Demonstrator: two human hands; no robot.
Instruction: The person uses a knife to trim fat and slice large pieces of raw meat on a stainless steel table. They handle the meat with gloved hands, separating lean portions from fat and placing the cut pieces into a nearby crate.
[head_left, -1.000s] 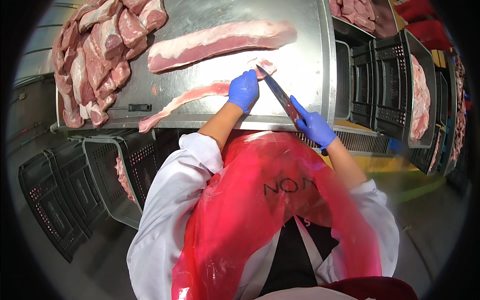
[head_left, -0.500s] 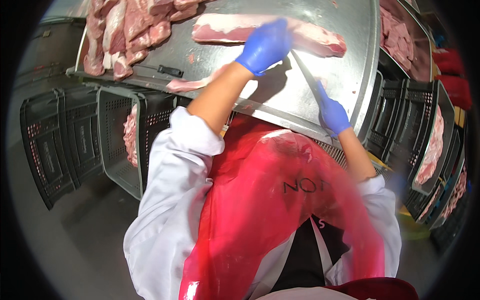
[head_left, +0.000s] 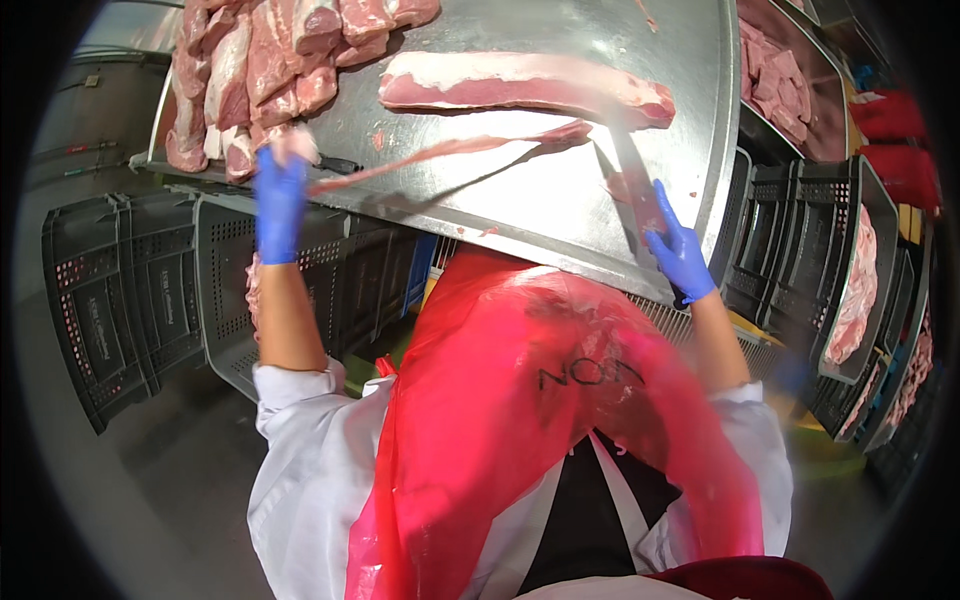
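My left hand (head_left: 281,205), blurred in a blue glove, is closed on a small pale meat scrap (head_left: 298,148) beside the meat pile (head_left: 255,65). A long thin strip (head_left: 450,150) stretches from near that hand across the steel table (head_left: 500,210); whether the hand touches it, I cannot tell. My right hand (head_left: 678,250), also gloved, grips a long knife (head_left: 635,175) at the table's right side, its blade blurred and pointing away from me. A long fat-capped slab (head_left: 525,90) lies beyond the strip. A dark handle (head_left: 340,165) shows by the near edge.
Grey crates with meat (head_left: 130,300) stand below left, and more crates (head_left: 800,255) stand at the right. A steel container of cut meat (head_left: 775,75) is at the back right, near red bundles (head_left: 890,150). A grating (head_left: 660,315) shows below the table's rim.
My left hand has swung from the middle of the table to its left side with the pale piece. The strip now lies stretched across. My right hand still holds the knife.
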